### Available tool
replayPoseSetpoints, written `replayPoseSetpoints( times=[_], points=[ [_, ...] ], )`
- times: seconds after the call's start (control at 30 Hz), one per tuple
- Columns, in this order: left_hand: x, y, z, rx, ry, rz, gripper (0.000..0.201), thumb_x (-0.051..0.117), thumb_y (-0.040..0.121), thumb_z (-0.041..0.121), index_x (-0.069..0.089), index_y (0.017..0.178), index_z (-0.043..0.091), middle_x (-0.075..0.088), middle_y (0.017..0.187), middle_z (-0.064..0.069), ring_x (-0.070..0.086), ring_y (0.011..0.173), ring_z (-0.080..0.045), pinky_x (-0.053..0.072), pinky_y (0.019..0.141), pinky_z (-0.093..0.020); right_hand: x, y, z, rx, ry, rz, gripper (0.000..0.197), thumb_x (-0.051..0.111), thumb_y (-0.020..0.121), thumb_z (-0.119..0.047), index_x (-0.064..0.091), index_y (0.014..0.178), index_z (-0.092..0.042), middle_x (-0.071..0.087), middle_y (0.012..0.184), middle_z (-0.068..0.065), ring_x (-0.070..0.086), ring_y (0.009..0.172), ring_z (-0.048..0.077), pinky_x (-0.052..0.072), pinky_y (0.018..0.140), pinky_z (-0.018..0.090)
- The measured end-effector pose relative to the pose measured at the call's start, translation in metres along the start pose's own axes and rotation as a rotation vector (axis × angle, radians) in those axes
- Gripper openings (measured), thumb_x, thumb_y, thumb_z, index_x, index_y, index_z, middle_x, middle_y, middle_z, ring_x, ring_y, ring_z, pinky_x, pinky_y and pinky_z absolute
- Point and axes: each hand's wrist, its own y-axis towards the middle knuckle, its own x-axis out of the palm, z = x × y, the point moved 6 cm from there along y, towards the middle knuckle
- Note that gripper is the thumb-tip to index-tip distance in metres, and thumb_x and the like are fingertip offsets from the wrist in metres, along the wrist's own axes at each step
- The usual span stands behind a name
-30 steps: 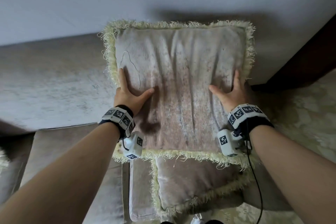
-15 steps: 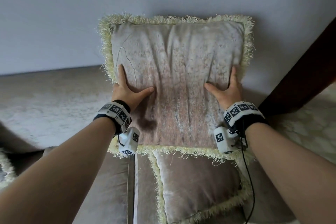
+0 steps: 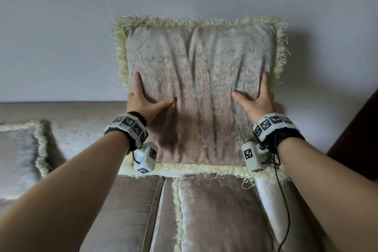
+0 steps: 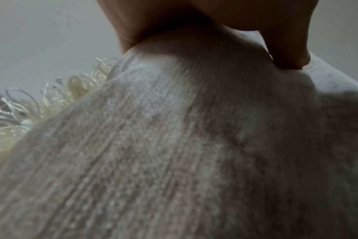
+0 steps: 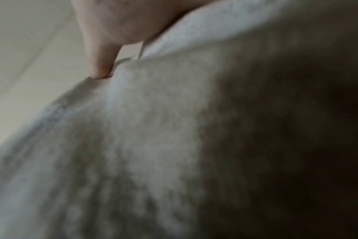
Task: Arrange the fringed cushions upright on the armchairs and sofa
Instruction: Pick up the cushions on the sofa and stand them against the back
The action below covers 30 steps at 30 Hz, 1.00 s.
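A beige fringed cushion [image 3: 200,88] stands upright against the wall above the sofa back [image 3: 71,116]. Its lower fringe meets the seat. My left hand [image 3: 147,98] grips its left side with the thumb pressed into the front. My right hand [image 3: 255,98] grips the right side the same way, and the fabric creases between them. The left wrist view shows my thumb [image 4: 286,53] dug into the cushion [image 4: 174,145] beside its fringe [image 4: 61,90]. A finger [image 5: 100,64] presses the cushion [image 5: 153,129] in the right wrist view. A second fringed cushion [image 3: 221,215] lies flat on the seat below.
A third fringed cushion [image 3: 18,155] leans at the far left of the sofa. The brown seat pad [image 3: 122,210] lies between my arms. A dark wooden piece [image 3: 360,139] stands at the right edge. A cable [image 3: 284,200] hangs from my right wrist.
The held cushion now sits straighter and higher against the wall. The view has tilted up, and the left cushion has come into sight. Both hands keep their hold.
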Motion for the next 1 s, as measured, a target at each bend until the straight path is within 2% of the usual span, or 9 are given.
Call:
replayPoseSetpoints(
  times=[0.1,0.2,0.3,0.4,0.5,0.63,0.77,0.87,1.0],
  points=[
    [-0.029,-0.024,0.009,-0.002,0.009,0.092,0.137,0.076,0.043,0.076,-0.004,0.15,0.042,0.034,0.148,-0.014,0.034,0.136,-0.031,0.031,0.11,-0.043,0.003,-0.007,-0.022,-0.047,-0.003,-0.069,0.112,0.074,0.065,-0.065,0.004,0.15,-0.046,0.025,0.152,0.008,0.035,0.135,0.034,0.035,0.103,0.047],
    [-0.062,-0.047,0.01,-0.007,0.038,0.171,0.138,0.074,0.042,0.076,-0.003,0.151,0.039,0.034,0.148,-0.015,0.034,0.136,-0.031,0.031,0.11,-0.041,0.016,-0.018,-0.041,-0.093,-0.013,-0.125,0.113,0.073,0.063,-0.069,0.003,0.149,-0.048,0.023,0.154,0.011,0.034,0.137,0.037,0.033,0.106,0.053],
    [-0.101,-0.068,0.005,-0.019,0.068,0.263,0.137,0.075,0.045,0.074,-0.002,0.151,0.037,0.034,0.15,-0.014,0.034,0.137,-0.03,0.029,0.109,-0.037,0.038,-0.033,-0.061,-0.129,0.017,-0.192,0.112,0.073,0.064,-0.067,0.003,0.15,-0.047,0.021,0.155,0.013,0.034,0.138,0.037,0.032,0.108,0.053],
    [-0.145,-0.087,-0.01,-0.056,0.121,0.363,0.137,0.073,0.042,0.079,-0.002,0.15,0.04,0.035,0.149,-0.013,0.037,0.136,-0.031,0.033,0.109,-0.039,0.066,-0.053,-0.085,-0.172,0.04,-0.264,0.112,0.072,0.066,-0.067,0.002,0.15,-0.046,0.018,0.157,0.015,0.033,0.139,0.037,0.031,0.11,0.053],
    [-0.191,-0.105,-0.029,-0.091,0.126,0.431,0.136,0.074,0.042,0.079,-0.003,0.149,0.044,0.035,0.149,-0.011,0.037,0.135,-0.03,0.033,0.109,-0.041,0.1,-0.074,-0.112,-0.213,0.05,-0.334,0.111,0.072,0.067,-0.066,0.001,0.151,-0.044,0.016,0.157,0.015,0.03,0.14,0.036,0.029,0.111,0.051],
    [-0.254,-0.128,-0.061,-0.139,0.181,0.533,0.131,0.078,0.051,0.069,0.0,0.151,0.038,0.036,0.148,-0.013,0.037,0.135,-0.031,0.031,0.11,-0.037,0.155,-0.111,-0.151,-0.28,0.072,-0.414,0.112,0.072,0.068,-0.064,0.002,0.151,-0.041,0.02,0.156,0.014,0.029,0.141,0.033,0.029,0.111,0.048],
    [-0.329,-0.143,-0.106,-0.197,0.238,0.597,0.137,0.07,0.042,0.084,-0.005,0.149,0.041,0.037,0.149,-0.013,0.04,0.134,-0.032,0.035,0.109,-0.04,0.222,-0.157,-0.192,-0.322,0.106,-0.461,0.11,0.073,0.069,-0.062,0.005,0.152,-0.039,0.025,0.153,0.014,0.032,0.14,0.032,0.029,0.11,0.044],
    [-0.385,-0.15,-0.137,-0.223,0.254,0.616,0.131,0.078,0.054,0.069,-0.005,0.151,0.038,0.035,0.149,-0.015,0.038,0.134,-0.032,0.033,0.108,-0.037,0.273,-0.194,-0.221,-0.346,0.138,-0.479,0.11,0.074,0.068,-0.061,0.007,0.152,-0.038,0.028,0.152,0.014,0.035,0.138,0.031,0.031,0.11,0.042],
    [-0.456,-0.153,-0.176,-0.221,0.269,0.644,0.13,0.078,0.056,0.067,-0.005,0.152,0.037,0.033,0.15,-0.015,0.036,0.136,-0.031,0.033,0.109,-0.039,0.335,-0.239,-0.254,-0.369,0.171,-0.504,0.112,0.074,0.067,-0.062,0.007,0.153,-0.037,0.028,0.154,0.012,0.034,0.139,0.03,0.03,0.111,0.042]
  ],
)
